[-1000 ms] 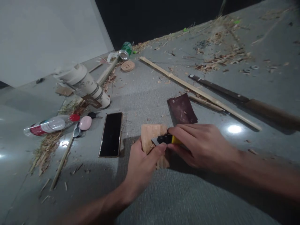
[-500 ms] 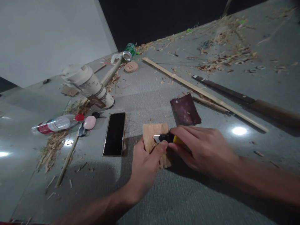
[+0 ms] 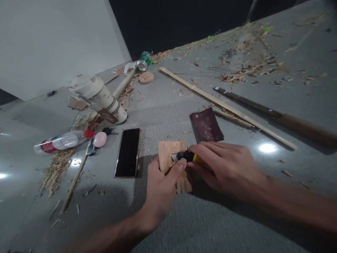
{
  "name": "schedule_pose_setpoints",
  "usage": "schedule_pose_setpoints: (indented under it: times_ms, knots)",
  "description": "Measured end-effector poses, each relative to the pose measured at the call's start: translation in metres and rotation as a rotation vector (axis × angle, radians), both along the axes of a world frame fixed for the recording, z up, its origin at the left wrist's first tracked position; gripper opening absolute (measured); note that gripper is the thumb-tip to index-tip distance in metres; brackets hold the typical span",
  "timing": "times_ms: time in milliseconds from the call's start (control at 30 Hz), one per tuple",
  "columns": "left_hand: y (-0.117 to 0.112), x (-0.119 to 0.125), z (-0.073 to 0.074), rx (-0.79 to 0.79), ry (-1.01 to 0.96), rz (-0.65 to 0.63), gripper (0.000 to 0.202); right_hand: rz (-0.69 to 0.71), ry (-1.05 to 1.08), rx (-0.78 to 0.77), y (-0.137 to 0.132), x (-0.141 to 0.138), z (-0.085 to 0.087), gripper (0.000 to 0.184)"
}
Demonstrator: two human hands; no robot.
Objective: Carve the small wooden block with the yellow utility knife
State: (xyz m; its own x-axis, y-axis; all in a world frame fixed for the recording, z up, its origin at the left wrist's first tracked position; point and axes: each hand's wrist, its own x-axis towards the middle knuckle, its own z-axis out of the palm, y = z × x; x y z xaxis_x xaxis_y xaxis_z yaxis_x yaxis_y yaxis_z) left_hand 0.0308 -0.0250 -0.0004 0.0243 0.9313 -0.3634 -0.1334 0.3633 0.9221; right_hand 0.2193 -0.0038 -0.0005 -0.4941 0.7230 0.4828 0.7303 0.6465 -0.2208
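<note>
Head view: pale, streaky wooden block (image 3: pixel 166 150), pinched by left hand (image 3: pixel 162 184); right hand (image 3: pixel 229 163) clutches black-and-yellow knife (image 3: pixel 185 156), both grips unchanged.

Left hand (image 3: pixel 162 182) curled in a firm grip, left thumb (image 3: pixel 178 170) stretched up just beside the right fingertips! Right hand (image 3: pixel 228 163) clenched too, fingers bent, knuckles up. Left forearm (image 3: pixel 118 230) slants below its fingers; right forearm (image 3: pixel 295 203) stretches off rightward from its own.
</note>
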Motion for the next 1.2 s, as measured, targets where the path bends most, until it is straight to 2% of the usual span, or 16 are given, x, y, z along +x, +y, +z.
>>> schedule_pose_setpoints:
  times_ms: [200, 300, 400, 600, 700, 967, 1200]
  knots:
    - [0.000, 0.000, 0.001, -0.009, 0.018, 0.012, 0.029, 0.016, -0.014, 0.033, 0.003, 0.001, 0.003, 0.020]
    - [-0.001, 0.000, 0.003, -0.050, 0.018, -0.029, 0.030, -0.063, -0.015, 0.073, 0.009, 0.010, 0.005, 0.020]
    - [-0.001, 0.000, 0.003, -0.087, -0.062, -0.073, 0.034, -0.113, -0.010, 0.099, 0.013, 0.021, 0.007, 0.018]
    - [-0.001, -0.006, -0.002, -0.005, -0.052, -0.036, 0.037, 0.127, -0.039, -0.034, 0.013, 0.020, 0.007, 0.023]
    - [-0.002, -0.007, -0.005, 0.050, -0.049, -0.065, 0.035, 0.171, -0.048, -0.057, 0.012, 0.015, 0.005, 0.025]
    - [0.000, -0.004, -0.001, 0.073, -0.003, -0.107, 0.033, 0.165, -0.043, -0.062, 0.012, 0.015, 0.002, 0.026]
    - [0.004, -0.005, 0.003, 0.014, 0.025, -0.131, 0.034, 0.076, -0.039, 0.004, 0.010, 0.014, 0.000, 0.023]
